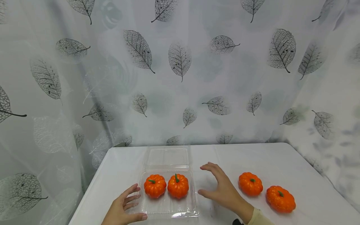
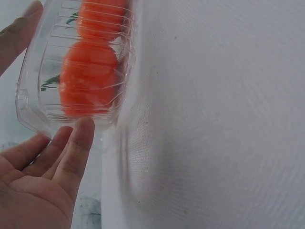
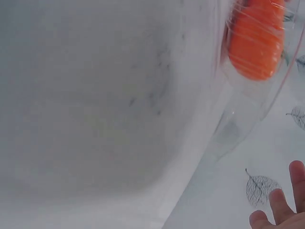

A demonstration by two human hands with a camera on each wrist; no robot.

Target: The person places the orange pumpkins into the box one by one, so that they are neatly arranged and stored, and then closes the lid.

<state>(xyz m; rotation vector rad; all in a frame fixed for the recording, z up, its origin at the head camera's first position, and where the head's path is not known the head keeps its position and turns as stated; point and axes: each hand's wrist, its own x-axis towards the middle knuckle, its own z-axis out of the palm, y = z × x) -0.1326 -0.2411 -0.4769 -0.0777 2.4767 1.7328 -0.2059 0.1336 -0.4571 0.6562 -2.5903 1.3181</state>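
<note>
A clear plastic clamshell container (image 1: 168,210) lies with its lid (image 1: 168,157) folded back behind it. Inside are two small orange pumpkins, a left one (image 1: 155,186) and a right one (image 1: 178,186), both with green stems. At the container's left side is my left hand (image 1: 121,206), fingers spread along the wall and thumb by the front corner. The left wrist view puts its fingertips (image 2: 85,126) right at the container's edge. My right hand (image 1: 223,190) hovers to the right of the container, thumb and fingers apart, holding nothing.
Two more orange pumpkins, one nearer (image 1: 280,199) and one farther (image 1: 250,184), sit on the white table (image 1: 222,153) to the right of my right hand. A leaf-patterned curtain (image 1: 197,87) hangs behind the table and along its sides.
</note>
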